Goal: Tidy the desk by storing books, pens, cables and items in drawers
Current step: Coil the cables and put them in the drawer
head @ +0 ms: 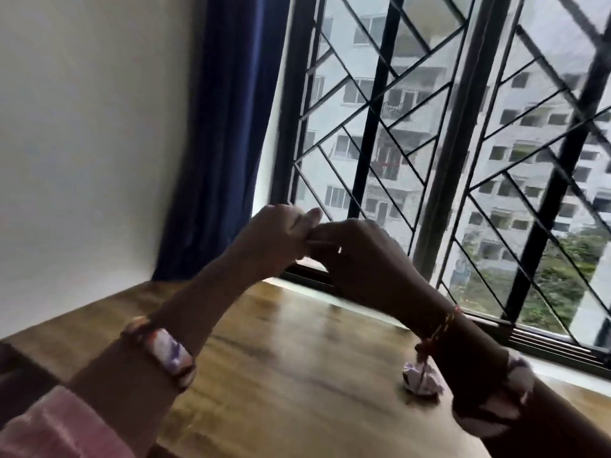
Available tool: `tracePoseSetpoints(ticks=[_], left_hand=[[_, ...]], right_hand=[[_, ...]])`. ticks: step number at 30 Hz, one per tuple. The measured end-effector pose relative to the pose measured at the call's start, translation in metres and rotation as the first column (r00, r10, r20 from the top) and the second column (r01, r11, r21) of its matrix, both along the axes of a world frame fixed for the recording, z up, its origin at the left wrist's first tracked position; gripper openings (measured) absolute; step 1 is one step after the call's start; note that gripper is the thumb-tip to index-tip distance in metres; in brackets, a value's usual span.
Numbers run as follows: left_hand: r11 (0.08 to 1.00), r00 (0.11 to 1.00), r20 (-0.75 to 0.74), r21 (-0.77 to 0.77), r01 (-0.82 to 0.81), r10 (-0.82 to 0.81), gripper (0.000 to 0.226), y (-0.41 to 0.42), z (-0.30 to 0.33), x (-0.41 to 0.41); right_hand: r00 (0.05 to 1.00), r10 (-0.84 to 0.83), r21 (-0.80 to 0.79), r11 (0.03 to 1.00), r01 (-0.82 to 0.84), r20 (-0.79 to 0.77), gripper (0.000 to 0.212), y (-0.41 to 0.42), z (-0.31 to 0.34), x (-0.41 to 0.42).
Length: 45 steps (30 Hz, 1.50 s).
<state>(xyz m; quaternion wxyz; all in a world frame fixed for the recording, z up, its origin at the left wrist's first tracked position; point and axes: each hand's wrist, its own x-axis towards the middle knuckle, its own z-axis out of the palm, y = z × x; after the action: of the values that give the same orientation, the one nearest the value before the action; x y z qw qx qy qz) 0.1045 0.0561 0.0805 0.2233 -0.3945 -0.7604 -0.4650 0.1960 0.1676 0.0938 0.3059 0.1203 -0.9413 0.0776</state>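
Both my hands are raised above the wooden desk (pixel 297 375), in front of the window. My left hand (pixel 274 236) is curled into a loose fist. My right hand (pixel 357 256) has its fingers pinched together and touches the left hand's fingertips. No object shows between them, and motion blur hides any small detail there. A crumpled white paper ball (pixel 421 380) lies on the desk below my right wrist. I wear a patterned band on each forearm and a red thread on the right wrist.
A barred window (pixel 463 143) runs along the desk's far edge, with a sliding track at its base. A dark blue curtain (pixel 218 143) hangs at the back left beside a white wall. A dark shape sits at the desk's near left corner.
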Motion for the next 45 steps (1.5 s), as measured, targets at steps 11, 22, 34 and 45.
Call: tracePoseSetpoints(ticks=[11, 22, 34, 45], left_hand=[[0.848, 0.874, 0.359, 0.520, 0.103, -0.327, 0.065, -0.066, 0.024, 0.022], [0.912, 0.813, -0.431, 0.301, -0.280, 0.392, 0.049, -0.074, 0.015, 0.046], [0.889, 0.637, -0.688, 0.027, -0.458, 0.349, 0.043, -0.060, 0.034, 0.101], [0.765, 0.394, -0.832, 0.055, -0.642, 0.391, 0.037, -0.032, 0.030, 0.160]], right_hand=[[0.821, 0.466, -0.583, 0.583, -0.565, -0.329, 0.006, -0.070, 0.016, -0.016], [0.776, 0.322, -0.501, 0.617, -0.607, -0.543, 0.019, -0.075, 0.027, -0.009], [0.834, 0.414, -0.821, 0.279, -0.498, -0.365, 0.020, -0.043, 0.043, 0.050], [0.901, 0.409, -0.930, 0.255, -0.265, -0.145, 0.028, -0.024, 0.037, 0.123]])
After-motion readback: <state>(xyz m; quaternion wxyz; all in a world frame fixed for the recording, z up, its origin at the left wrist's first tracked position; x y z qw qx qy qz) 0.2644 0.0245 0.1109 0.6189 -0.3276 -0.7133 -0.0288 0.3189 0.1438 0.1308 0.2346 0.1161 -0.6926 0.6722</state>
